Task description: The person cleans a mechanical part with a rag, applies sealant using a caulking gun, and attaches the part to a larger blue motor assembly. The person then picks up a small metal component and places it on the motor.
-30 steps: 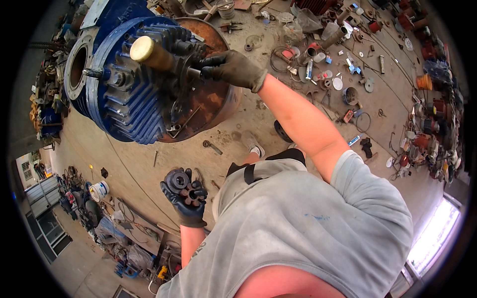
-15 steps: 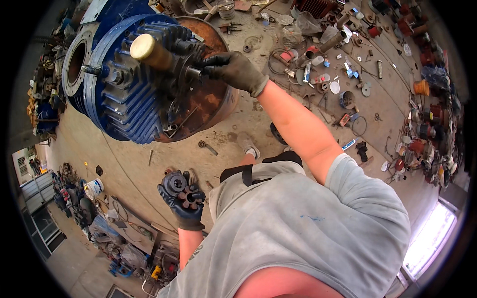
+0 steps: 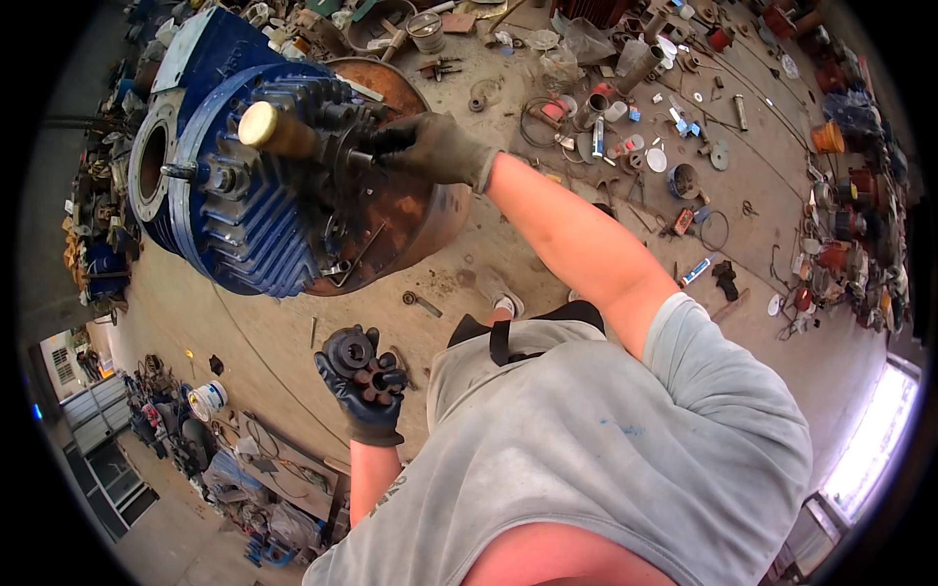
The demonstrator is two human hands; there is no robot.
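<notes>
My left hand (image 3: 366, 396), in a dark coated glove, is held palm up over the floor. Its fingers curl around a dark round hub with a centre bore (image 3: 347, 354) and a brown toothed, star-shaped piece (image 3: 379, 382). Farther off, my gloved right hand (image 3: 435, 148) reaches to the stub shaft (image 3: 360, 158) on a blue ribbed machine housing (image 3: 256, 220). Its fingers are closed together beside the shaft end; anything between them is hidden. Close to them, a brown cylinder with a cream end face (image 3: 283, 132), like a mallet head, rests on the housing.
The housing sits on a rusty drum (image 3: 430, 230). An L-shaped hex key (image 3: 357, 256) lies on the drum top. A ring-ended tool (image 3: 420, 303) is on the floor near my foot. Scattered parts, a white bucket (image 3: 207, 399) and a blue-white tube (image 3: 697, 271) lie around.
The whole view has shifted slightly. My right hand stays at the shaft, its fingers now farther in over the shaft end. My left hand still holds the same two pieces.
</notes>
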